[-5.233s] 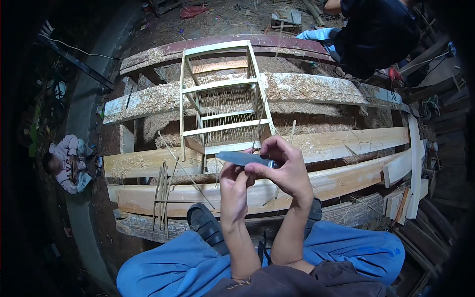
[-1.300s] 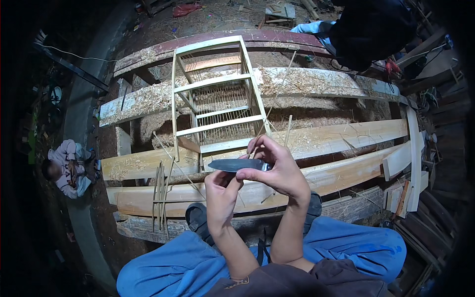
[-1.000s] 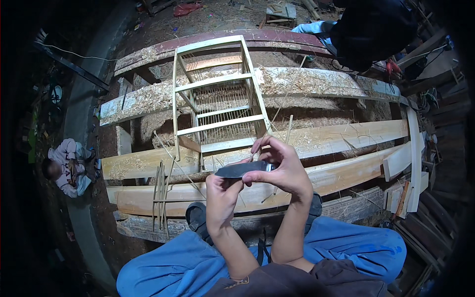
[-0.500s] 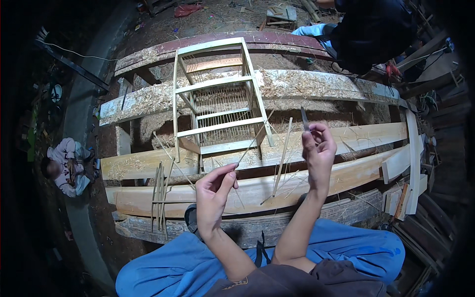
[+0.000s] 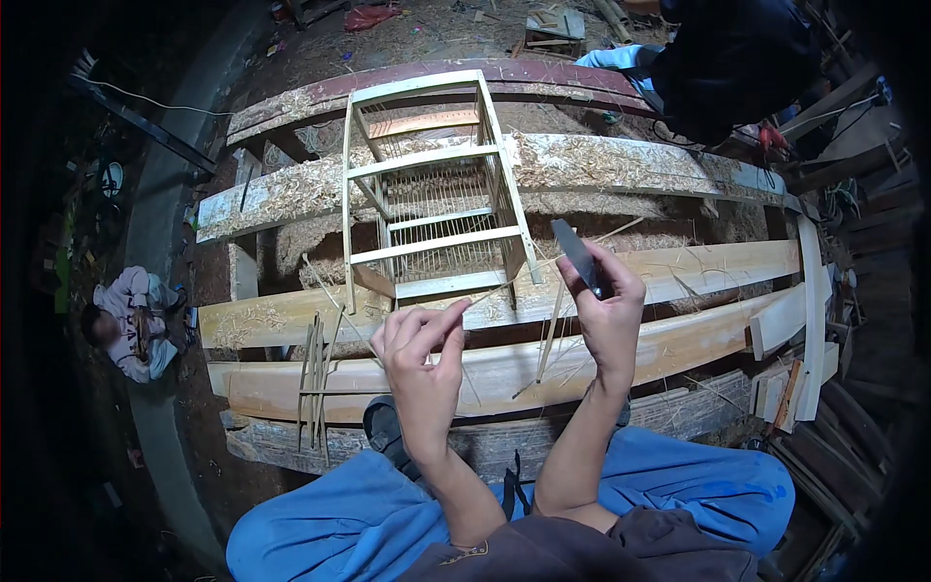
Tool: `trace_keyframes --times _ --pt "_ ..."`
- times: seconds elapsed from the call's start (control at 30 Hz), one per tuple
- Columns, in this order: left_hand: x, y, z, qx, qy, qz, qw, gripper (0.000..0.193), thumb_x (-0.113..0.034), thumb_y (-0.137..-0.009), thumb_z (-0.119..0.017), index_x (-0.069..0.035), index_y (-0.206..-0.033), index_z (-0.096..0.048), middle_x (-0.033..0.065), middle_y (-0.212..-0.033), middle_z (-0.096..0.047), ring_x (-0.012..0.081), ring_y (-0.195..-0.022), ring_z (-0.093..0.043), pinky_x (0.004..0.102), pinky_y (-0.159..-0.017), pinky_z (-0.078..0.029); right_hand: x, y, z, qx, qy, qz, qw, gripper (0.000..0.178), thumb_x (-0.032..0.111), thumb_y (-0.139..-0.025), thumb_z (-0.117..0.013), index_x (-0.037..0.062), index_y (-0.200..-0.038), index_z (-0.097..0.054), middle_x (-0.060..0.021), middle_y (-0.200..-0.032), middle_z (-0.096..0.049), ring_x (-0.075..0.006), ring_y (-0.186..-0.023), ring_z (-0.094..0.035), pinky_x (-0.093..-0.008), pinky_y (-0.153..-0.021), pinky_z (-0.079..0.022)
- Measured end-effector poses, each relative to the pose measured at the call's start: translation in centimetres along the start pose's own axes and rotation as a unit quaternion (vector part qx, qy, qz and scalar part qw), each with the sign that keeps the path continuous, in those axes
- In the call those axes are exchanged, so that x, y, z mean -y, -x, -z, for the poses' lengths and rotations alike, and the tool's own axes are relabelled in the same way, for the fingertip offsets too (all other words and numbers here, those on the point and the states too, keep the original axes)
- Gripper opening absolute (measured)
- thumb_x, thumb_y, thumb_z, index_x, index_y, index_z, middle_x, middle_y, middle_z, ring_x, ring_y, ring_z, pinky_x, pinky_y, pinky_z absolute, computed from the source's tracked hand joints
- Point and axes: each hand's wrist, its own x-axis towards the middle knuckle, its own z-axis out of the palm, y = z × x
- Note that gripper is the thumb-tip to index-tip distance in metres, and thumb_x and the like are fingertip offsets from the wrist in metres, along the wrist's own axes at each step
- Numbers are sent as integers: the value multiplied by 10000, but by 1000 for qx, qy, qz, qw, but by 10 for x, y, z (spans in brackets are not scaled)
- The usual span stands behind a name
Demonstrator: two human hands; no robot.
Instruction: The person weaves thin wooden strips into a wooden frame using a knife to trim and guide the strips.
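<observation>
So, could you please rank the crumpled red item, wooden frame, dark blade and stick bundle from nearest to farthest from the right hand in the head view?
1. Dark blade: held in the right hand.
2. Wooden frame: ahead and left.
3. Stick bundle: well to the left.
4. Crumpled red item: far ahead, leftward, beyond the frame.

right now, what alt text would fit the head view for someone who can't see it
A person's bare right hand holds a dark grey flat-bladed knife, while the bare left hand holds a long, thin tan stick. Beyond them, a pale wooden open-sided frame sits over long wooden planks partly strewn with curly pale shavings.
</observation>
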Motion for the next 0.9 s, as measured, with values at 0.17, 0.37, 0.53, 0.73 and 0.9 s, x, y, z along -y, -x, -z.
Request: trace_keyframes --times 0.17,0.37,0.53,0.73,0.9 --pt "0 -5 -3 -165 -42 -54 984 415 13 -803 -653 -72 -1209 -635 93 -1271 -548 267 -1183 -504 387 -1053 -349 7 2 2 64 4 -89 994 198 119 -857 -741 -28 -985 -703 30 -731 -605 -36 -664 -496 -198 -587 -372" --pt "-13 -6 -21 -252 221 -48 941 574 -19 -880 -605 -3 -1412 -390 151 -1376 -475 259 -1259 -460 406 -1086 -339 23 8 -17 52 -107 -145 982 170 148 -867 -734 -14 -914 -709 50 -682 -579 -12 -621 -458 -197 -536 -331" --pt "-21 0 -43 -155 383 82 907 441 -56 -940 -576 6 -1359 -452 145 -1241 -573 178 -1122 -554 306 -947 -446 28 17 -33 94 -161 -148 971 155 139 -882 -719 -13 -903 -704 38 -705 -604 -12 -639 -484 -189 -558 -361" --pt "-21 0 -48 -151 421 145 882 198 -94 -949 -618 63 -1067 -644 113 -976 -692 137 -908 -640 268 -836 -502 32 22 -35 154 -198 -166 954 165 116 -875 -714 -35 -940 -704 -26 -775 -680 -44 -720 -582 -214 -633 -449" --pt "-17 -1 -50 -147 440 159 872 208 -98 -944 -628 67 -1069 -649 109 -953 -696 131 -873 -643 265 -825 -499 22 20 -31 204 -176 -166 949 129 30 -869 -686 -49 -971 -693 -58 -857 -703 -75 -807 -635 -220 -742 -501"
